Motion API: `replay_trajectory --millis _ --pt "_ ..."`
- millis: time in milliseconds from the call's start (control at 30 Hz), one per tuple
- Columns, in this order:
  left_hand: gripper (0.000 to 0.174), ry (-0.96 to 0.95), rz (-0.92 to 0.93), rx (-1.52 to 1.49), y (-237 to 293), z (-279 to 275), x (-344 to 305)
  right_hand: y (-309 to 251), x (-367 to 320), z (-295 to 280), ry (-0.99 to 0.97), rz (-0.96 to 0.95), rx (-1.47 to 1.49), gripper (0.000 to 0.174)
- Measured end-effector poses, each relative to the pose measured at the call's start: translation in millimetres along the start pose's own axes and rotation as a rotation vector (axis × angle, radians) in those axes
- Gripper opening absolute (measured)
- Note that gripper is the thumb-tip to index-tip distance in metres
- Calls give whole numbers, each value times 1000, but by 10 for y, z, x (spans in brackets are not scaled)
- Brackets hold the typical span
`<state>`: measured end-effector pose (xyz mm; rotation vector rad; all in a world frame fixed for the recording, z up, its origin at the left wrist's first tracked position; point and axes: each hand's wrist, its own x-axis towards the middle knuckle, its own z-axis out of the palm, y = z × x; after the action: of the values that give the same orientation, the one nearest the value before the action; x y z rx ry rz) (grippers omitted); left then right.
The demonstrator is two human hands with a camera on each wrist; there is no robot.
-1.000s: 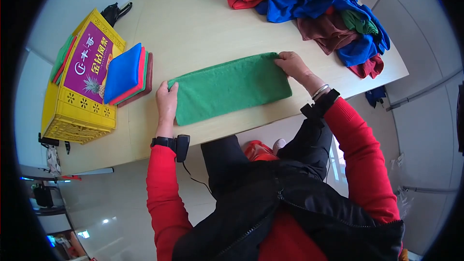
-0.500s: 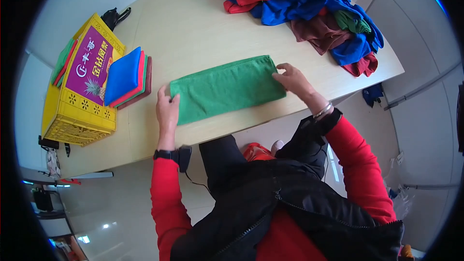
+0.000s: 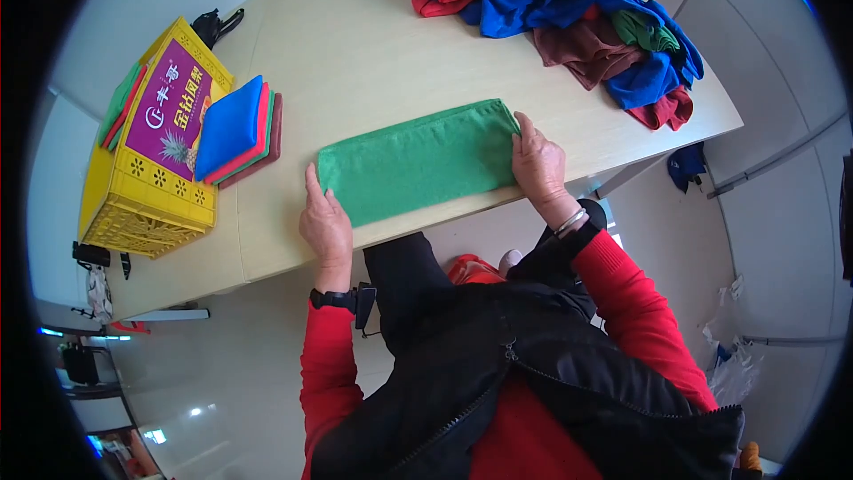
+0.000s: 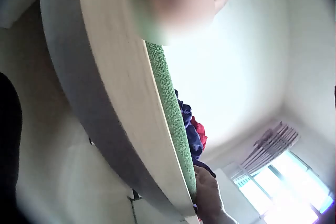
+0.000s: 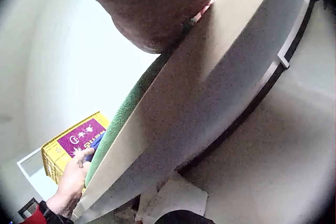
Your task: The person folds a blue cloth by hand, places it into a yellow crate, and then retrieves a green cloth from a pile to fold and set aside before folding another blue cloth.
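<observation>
A green towel [image 3: 418,160], folded into a long flat strip, lies on the table along its front edge. At the towel's left end is my left hand [image 3: 326,227], its fingers extended along the short side and the thumb by the near corner. My right hand [image 3: 538,164] rests against the right end, fingers pointing away from me and lying along that edge. In the left wrist view the towel [image 4: 170,108] shows as a low thick layer at the table edge, with the right hand [image 4: 208,195] at its far end.
A yellow crate [image 3: 151,222] stands at the left, with a stack of folded towels [image 3: 233,129] in blue, red, green and brown leaning beside it. Crumpled blue, red, brown and green cloths [image 3: 542,0] are heaped at the far right. A black bag [image 3: 209,27] lies behind the crate.
Both hands have let go of the towel's upper corners and moved nearer to me, now lying along its short ends. The towel has stayed in nearly the same place.
</observation>
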<state>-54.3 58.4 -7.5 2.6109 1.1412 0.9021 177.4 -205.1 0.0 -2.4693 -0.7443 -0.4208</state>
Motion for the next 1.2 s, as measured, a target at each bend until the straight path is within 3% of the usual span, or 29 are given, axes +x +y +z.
replay_trajectory --millis 500,633,700,767,900,1033,1200 --pt "60 27 113 128 115 -261 -137 100 -88 -287 58 -112 -109 30" --pt "57 6 256 109 324 -327 -39 -413 -70 -309 -36 -427 156 33" --pt "56 -14 329 87 419 -275 33 -759 -71 -109 47 -619 222 34" --pt "53 -247 524 -67 453 -34 98 -1110 -114 65 -217 -530 360 40" --pt "52 -264 599 -69 511 213 117 -1281 -215 350 -226 -465 252 51" --pt "58 -383 474 79 488 141 79 -921 -132 371 -283 -433 49 63" --pt "64 -411 430 131 423 75 101 -444 131 274 -301 -360 -49 65"
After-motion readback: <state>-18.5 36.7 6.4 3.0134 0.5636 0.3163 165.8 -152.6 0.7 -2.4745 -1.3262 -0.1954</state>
